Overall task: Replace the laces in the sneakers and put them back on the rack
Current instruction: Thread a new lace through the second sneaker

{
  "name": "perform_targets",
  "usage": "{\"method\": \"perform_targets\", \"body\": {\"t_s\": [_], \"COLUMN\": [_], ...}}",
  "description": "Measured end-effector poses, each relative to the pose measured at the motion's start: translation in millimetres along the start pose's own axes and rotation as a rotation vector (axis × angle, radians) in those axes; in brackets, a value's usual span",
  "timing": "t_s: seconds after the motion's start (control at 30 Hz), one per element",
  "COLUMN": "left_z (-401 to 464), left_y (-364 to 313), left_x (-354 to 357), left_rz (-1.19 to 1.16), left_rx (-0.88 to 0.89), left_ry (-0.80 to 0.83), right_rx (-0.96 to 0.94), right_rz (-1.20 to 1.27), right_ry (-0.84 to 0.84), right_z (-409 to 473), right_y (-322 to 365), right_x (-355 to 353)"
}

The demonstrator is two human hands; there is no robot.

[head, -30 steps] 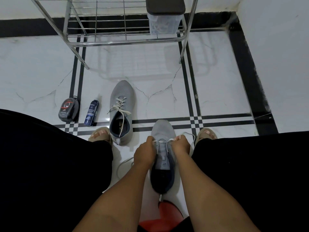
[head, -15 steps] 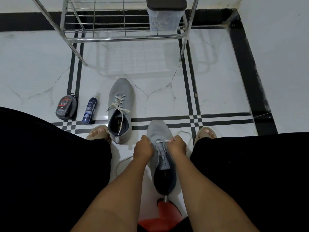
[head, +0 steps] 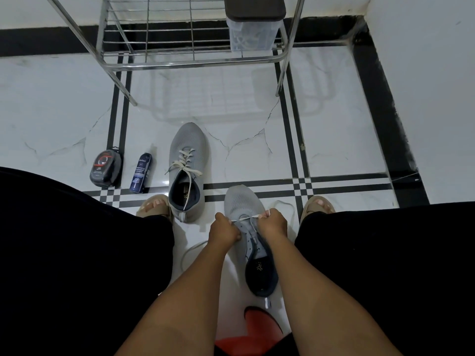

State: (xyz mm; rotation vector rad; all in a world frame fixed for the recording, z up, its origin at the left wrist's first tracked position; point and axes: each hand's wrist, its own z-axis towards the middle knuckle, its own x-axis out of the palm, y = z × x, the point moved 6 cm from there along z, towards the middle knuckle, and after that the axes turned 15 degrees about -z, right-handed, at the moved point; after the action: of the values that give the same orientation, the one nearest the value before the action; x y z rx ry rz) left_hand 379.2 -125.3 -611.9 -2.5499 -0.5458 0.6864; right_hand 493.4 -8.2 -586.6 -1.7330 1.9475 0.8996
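I look down on a white marble floor (head: 334,129) crossed by black bands, with a white wall running along the right side. At the top stands the metal rack (head: 195,60), its wire shelf bare except for a clear lidded box (head: 253,29) at the right end. Below it, well apart from the rack, lie two grey sneakers. The far sneaker (head: 187,170) rests left of centre, already laced in white, toe toward the rack. The near sneaker (head: 248,237) is the one I am working on: its long axis runs straight away from me, toe toward the rack and heel toward my lap, and it sits between my two forearms, so neither hand is clearly nearer. My left hand (head: 223,231) is clenched on the lace (head: 253,217) at the shoe's left edge; my right hand (head: 272,223) pinches the other side at the right edge. Between them the lace runs taut across the lowest eyelets, near the toe. Loose lace trails onto the floor on both sides. I judge the next pull goes toward the heel, along that axis, and the rack step is still far off. A polish tin (head: 106,168) and a cleaner can (head: 140,173) sit left of the far sneaker.
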Motion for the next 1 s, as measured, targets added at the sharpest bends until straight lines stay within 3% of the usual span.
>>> {"method": "perform_targets", "body": {"t_s": [0.2, 0.33, 0.43, 0.57, 0.83, 1.0], "left_z": [-3, -6, -12, -24, -75, -125], "left_y": [-8, -15, -18, -40, -132, -202], "left_x": [1, -2, -11, -25, -69, -108], "left_rz": [0.096, 0.31, 0.445, 0.435, 0.24, 0.223], "left_rx": [-0.028, 0.041, 0.052, 0.13, 0.385, 0.534], "left_ry": [0.079, 0.129, 0.076, -0.039, -0.019, -0.045], "right_rx": [0.001, 0.007, -0.022, -0.094, -0.379, -0.605], "right_rz": [0.049, 0.078, 0.043, 0.062, 0.355, 0.28], "right_ry": [0.017, -0.121, -0.166, -0.197, -0.28, -0.399], "right_z": [-5, -21, -28, -31, -72, -121], "right_y": [-1, 2, 12, 29, 90, 129], "right_x": [1, -5, -15, -34, -108, -180]}}
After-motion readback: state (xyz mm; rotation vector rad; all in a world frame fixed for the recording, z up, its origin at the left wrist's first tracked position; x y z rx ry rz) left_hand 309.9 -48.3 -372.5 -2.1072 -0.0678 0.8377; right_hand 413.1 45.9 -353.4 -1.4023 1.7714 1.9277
